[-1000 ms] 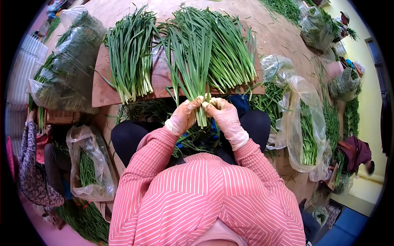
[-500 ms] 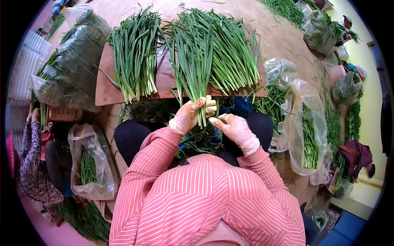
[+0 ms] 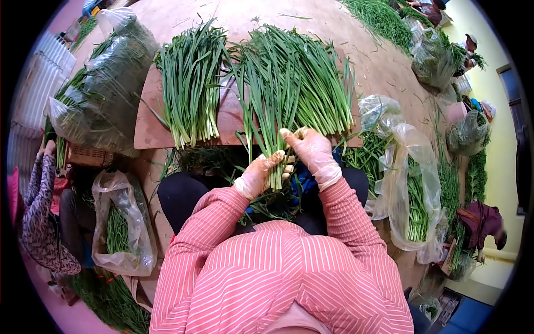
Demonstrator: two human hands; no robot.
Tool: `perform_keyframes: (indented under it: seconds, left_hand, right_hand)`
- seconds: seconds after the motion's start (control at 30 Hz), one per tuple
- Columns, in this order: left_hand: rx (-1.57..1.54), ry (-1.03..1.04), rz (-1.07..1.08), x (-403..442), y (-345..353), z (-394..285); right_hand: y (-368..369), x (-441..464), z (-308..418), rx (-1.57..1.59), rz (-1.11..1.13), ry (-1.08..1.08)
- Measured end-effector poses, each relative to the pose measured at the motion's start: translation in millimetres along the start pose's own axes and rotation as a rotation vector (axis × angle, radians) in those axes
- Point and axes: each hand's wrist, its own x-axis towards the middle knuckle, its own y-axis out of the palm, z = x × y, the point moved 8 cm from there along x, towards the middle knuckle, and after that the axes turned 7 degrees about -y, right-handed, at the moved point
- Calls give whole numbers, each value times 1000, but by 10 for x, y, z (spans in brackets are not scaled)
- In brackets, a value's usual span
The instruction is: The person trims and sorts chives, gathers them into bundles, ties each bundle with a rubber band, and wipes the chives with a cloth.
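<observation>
Both of my hands wear thin, stained see-through gloves. My left hand (image 3: 259, 175) is closed around the pale lower stalks of a bunch of garlic chives (image 3: 272, 125), whose leaves point away from me over a brown board (image 3: 149, 119). Just above it, my right hand (image 3: 314, 155) has thumb and fingers pinched at the stalks on the bunch's right side; its fingertips partly cover what they grip. On the board lie a left pile of garlic chives (image 3: 192, 92) and a wider right pile (image 3: 325, 94), which the held bunch overlaps.
Loose leaves (image 3: 272, 205) lie in my lap below my hands. An open plastic bag of greens (image 3: 417, 206) stands to my right, another bag (image 3: 125, 228) to my left. A large stuffed bag (image 3: 114, 83) leans over a crate (image 3: 89, 156). Other people (image 3: 47, 222) sit nearby.
My right hand has moved up and inward, from beside the stalk ends to the bunch above my left hand. My left hand and the bunch have come slightly towards me.
</observation>
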Motion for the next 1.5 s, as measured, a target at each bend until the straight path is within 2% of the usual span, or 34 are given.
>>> perform_keyframes:
  seconds: [0.07, 0.13, 0.17, 0.23, 0.33, 0.47, 0.5, 0.53, 0.6, 0.67, 0.73, 0.77, 0.87, 1.07, 1.13, 1.17, 1.2, 1.27, 1.33, 1.4, 1.47, 1.5]
  left_hand:
    - [33, -2, 42, 0, 37, -6]
    - [73, -8, 24, -34, 80, -10]
    - [87, -10, 12, -52, 109, -12]
    - [53, -17, 56, -96, 178, -9]
    - [-73, -13, 118, -75, 236, -23]
    - [-140, 6, 173, -96, 294, -41]
    - [-140, 0, 172, -83, 282, -26]
    - [-133, 12, 141, -66, 231, -16]
    - [-129, 17, 108, -49, 173, 15]
    - [-117, 23, 75, -29, 130, 23]
    - [-120, 20, 84, 29, 25, 84]
    - [-141, 30, 57, 78, -73, 117]
    - [-138, 12, 35, -5, 66, 60]
    - [-111, 38, 39, 7, 101, 32]
    - [-115, 35, 50, -14, 138, 33]
    - [-119, 30, 60, -38, 188, 28]
    - [-123, 24, 69, -46, 216, 27]
    - [-103, 15, 111, -26, 207, 48]
    - [34, 59, 34, -48, 177, 38]
    - [35, 50, 59, -25, 82, 71]
    - [-69, 34, 98, -50, 110, 42]
    - [-123, 46, 55, -44, 110, 30]
  right_hand:
    - [181, -27, -73, 130, 147, 132]
    - [382, 16, -157, 330, 176, 109]
    - [365, -16, -173, 332, 175, 114]
    - [364, -140, -116, 809, 200, 177]
    - [466, -56, -372, 1002, 152, 125]
    - [364, -99, -490, 1053, 114, 86]
    - [325, -120, -492, 1085, 18, 34]
    - [328, -151, -515, 1086, 15, 40]
    - [224, -205, -533, 750, -54, -44]
    - [-50, -428, -289, 312, -90, 60]
    - [-103, -574, -105, 17, -189, -102]
    - [-60, -633, -24, -49, -136, -171]
    - [199, -685, -118, -140, 79, -105]
    - [192, -702, -239, -3, 31, -35]
    - [52, -760, -81, -146, -123, -157]
    - [55, -791, -8, -205, -225, -288]
    - [81, -801, 30, -205, -227, -287]
    - [203, -815, 190, -424, -186, -343]
    - [342, -833, 305, -473, -151, -445]
    - [363, -879, 369, -355, -118, -525]
    - [232, -862, 298, -79, -92, -433]
    - [154, -837, 185, 2, -193, -384]
